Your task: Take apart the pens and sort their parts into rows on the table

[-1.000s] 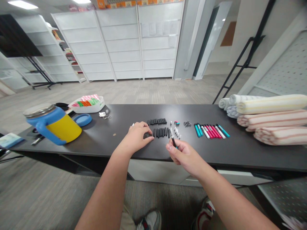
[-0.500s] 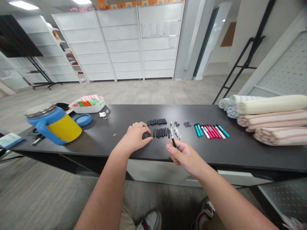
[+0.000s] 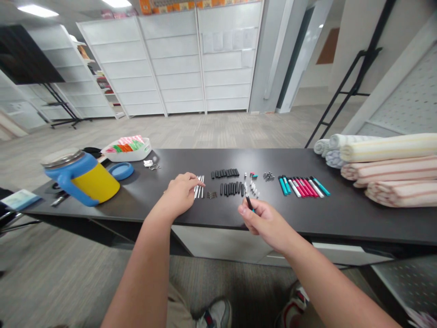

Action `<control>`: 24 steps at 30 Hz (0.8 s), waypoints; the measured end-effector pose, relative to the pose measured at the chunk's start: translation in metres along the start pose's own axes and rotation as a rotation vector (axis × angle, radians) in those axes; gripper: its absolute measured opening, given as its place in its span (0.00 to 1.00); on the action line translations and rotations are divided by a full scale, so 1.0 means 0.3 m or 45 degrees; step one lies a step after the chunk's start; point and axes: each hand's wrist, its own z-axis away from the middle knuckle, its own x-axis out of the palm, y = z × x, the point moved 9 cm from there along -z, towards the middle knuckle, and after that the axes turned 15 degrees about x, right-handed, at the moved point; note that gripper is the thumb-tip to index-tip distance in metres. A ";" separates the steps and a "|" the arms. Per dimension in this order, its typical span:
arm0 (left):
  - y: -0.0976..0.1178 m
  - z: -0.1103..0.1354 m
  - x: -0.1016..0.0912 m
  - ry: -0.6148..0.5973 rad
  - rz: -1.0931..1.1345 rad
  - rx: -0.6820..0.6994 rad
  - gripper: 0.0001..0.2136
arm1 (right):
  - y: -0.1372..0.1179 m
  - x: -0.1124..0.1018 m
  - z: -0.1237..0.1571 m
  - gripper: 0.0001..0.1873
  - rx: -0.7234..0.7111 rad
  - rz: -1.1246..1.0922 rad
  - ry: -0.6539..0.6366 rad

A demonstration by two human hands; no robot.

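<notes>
My left hand [image 3: 180,193] lies on the black table [image 3: 341,214] with fingers stretched out. Its fingertips touch a few thin silver rods [image 3: 200,186]. A small cluster of dark pieces [image 3: 211,195] lies just right of it. My right hand [image 3: 263,222] hovers at the table's near edge, pinched shut on a thin black pen part [image 3: 248,202] that points up. Beyond are two rows of black sleeves [image 3: 229,187], small white parts [image 3: 253,187], tiny metal bits [image 3: 268,176] and a row of teal, pink and white pens [image 3: 304,187].
A yellow jug with a blue handle [image 3: 83,180] lies tilted at the left, with a blue lid [image 3: 121,171] and a white tray of coloured items [image 3: 128,149] behind it. Rolled striped towels [image 3: 385,166] are stacked at the right. White shelving lines the far wall.
My left hand has slid left off the dark pieces, uncovering them and the silver rods, and its fingers have straightened. My right hand has barely moved.
</notes>
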 end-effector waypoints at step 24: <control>-0.098 0.011 0.014 0.059 -0.031 -0.098 0.16 | 0.006 -0.003 -0.004 0.22 -0.016 -0.002 -0.012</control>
